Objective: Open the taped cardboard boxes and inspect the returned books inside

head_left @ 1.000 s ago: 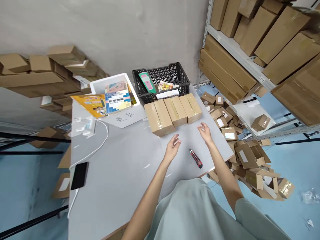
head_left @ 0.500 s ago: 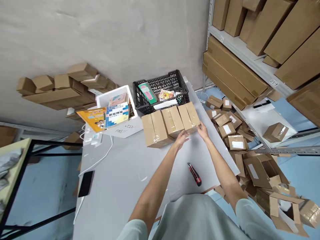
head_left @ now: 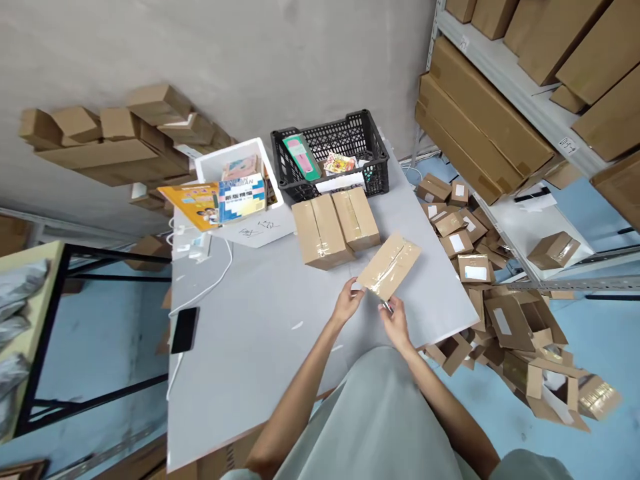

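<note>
A taped cardboard box [head_left: 390, 265] lies turned at an angle on the grey table [head_left: 250, 320]. My left hand [head_left: 349, 301] grips its near left corner, thumb and fingers against the edge. In my closed right hand [head_left: 396, 321] is a utility knife [head_left: 387, 307], mostly hidden by the fingers, close to the box's near edge. Behind and to the left, two more taped cardboard boxes stand side by side, a larger box [head_left: 323, 233] and a smaller box [head_left: 356, 217].
At the table's back stand a black plastic crate [head_left: 330, 137] with small goods and a white foam box [head_left: 240, 227] holding books. A phone [head_left: 185, 330] and white cable lie left. Shelves [head_left: 525, 80] of cartons and heaped boxes [head_left: 465, 247] are on the right.
The rightmost box has come away from the other two, nearer to me and turned. My right hand has picked up the utility knife from the table. The view has shifted slightly.
</note>
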`<state>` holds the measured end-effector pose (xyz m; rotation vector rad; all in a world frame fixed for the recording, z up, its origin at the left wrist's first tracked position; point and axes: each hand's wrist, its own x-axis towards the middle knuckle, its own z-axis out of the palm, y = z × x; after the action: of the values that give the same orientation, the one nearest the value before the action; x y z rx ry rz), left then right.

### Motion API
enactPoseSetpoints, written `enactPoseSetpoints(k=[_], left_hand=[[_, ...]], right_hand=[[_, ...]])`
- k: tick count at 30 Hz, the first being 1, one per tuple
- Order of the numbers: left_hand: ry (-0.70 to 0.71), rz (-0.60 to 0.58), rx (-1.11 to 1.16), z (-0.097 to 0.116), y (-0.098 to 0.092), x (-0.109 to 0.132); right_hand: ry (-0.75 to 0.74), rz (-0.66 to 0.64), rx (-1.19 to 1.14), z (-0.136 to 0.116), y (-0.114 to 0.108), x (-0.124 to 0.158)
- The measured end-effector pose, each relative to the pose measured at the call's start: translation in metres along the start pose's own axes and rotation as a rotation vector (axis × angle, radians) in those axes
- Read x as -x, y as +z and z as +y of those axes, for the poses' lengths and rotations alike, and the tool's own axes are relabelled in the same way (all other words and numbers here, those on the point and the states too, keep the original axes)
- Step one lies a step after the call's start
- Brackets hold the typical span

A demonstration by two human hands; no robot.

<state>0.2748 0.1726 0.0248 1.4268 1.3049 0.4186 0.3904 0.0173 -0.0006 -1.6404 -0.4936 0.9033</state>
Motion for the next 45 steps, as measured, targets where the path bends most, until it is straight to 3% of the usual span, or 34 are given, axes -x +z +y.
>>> enactPoseSetpoints(k=[4, 10, 15, 18, 20, 23, 25, 27, 29, 33, 36, 40, 45], left_hand=[[0.0, 0.096, -0.024, -0.04, -0.065, 0.044], [-0.022, 0.211, -0.034, -0.094, -0.164, 0.109], [-0.049, 0.26, -0.013, -0.135, -0.217, 0.148], [-0.066, 0.283, 0.032, -0.154, -0.235, 0.155], [-0.095, 0.311, 0.038, -0.162, -0.241, 0.156], [-0.149, 0.325, 0.024, -0.166, -0.238, 0.157], [-0.167, 0.279, 0.055, -0.165, -0.231, 0.161], [-0.157, 0.227, 0.111, -0.164, -0.223, 0.166], [-0.135, 0.217, 0.155, -0.165, -0.216, 0.171], [-0.132, 0.261, 0.14, -0.168, -0.214, 0.177], [-0.13, 0.303, 0.009, -0.163, -0.218, 0.17], [-0.034, 0.457, -0.202, -0.127, -0.219, 0.127], [0.099, 0.408, -0.252, -0.052, -0.202, 0.021]], right_hand=[[0.1, -0.166, -0.098, 0.001, 0.046, 0.062], [0.223, -0.552, -0.027, -0.004, 0.102, 0.121], [0.242, -0.746, 0.023, 0.006, 0.148, 0.166], [0.174, -0.834, 0.111, 0.003, 0.163, 0.169], [-0.005, -0.762, 0.211, -0.009, 0.162, 0.152], [-0.346, -0.386, 0.387, -0.035, 0.148, 0.101], [-0.365, -0.207, 0.512, -0.049, 0.136, 0.068], [-0.248, -0.194, 0.596, -0.054, 0.127, 0.046], [-0.177, -0.22, 0.628, -0.05, 0.119, 0.043], [-0.184, -0.256, 0.576, -0.026, 0.105, 0.071], [-0.13, -0.321, 0.433, -0.009, 0.092, 0.087], [-0.1, -0.242, 0.325, -0.008, 0.074, 0.058], [-0.192, -0.078, 0.292, -0.048, 0.062, -0.053]])
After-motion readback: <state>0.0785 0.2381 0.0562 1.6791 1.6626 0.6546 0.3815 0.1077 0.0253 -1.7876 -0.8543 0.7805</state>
